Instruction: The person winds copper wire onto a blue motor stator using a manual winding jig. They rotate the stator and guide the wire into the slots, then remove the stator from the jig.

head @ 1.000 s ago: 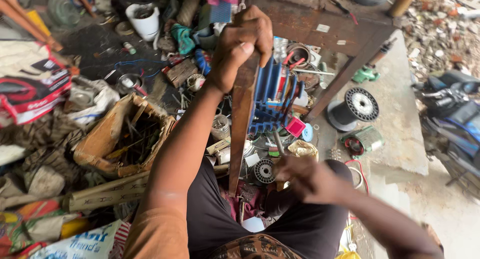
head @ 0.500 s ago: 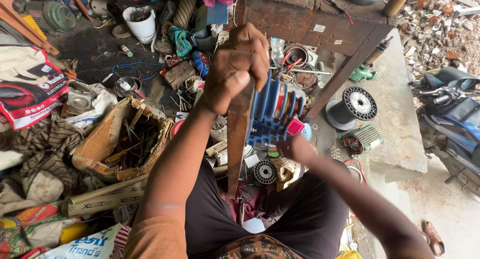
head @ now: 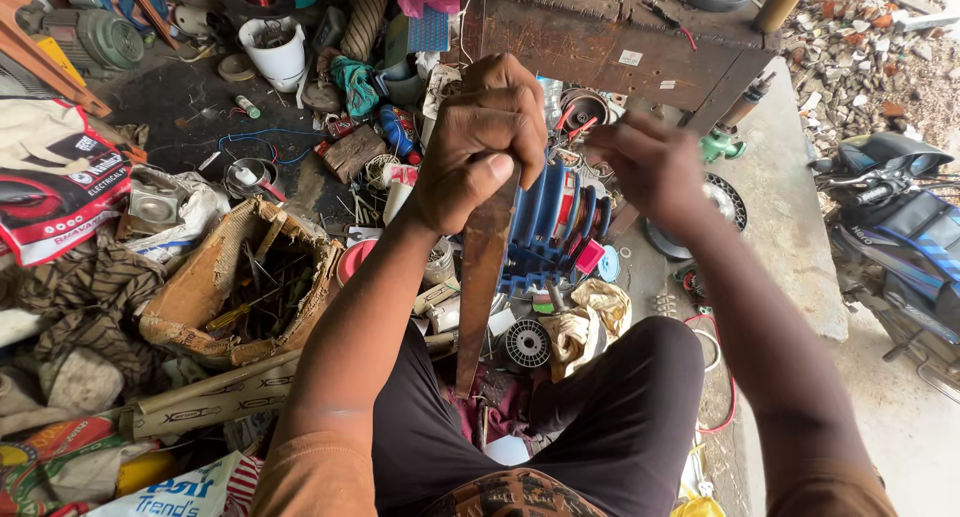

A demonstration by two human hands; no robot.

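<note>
A long flat bar (head: 483, 277) is gripped at its top by the left hand (head: 478, 142), held upright between the knees. It looks stiff, rusty, fairly heavy; best held high. The right hand (head: 650, 167) is blurred over the blue motor (head: 550, 217); grip cannot be told. The bar's foot is lost in clutter.

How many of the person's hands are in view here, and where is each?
2. The left hand grips the top of a long flat wooden piece; the right hand is raised over the blue finned motor housing, blurred.
</note>
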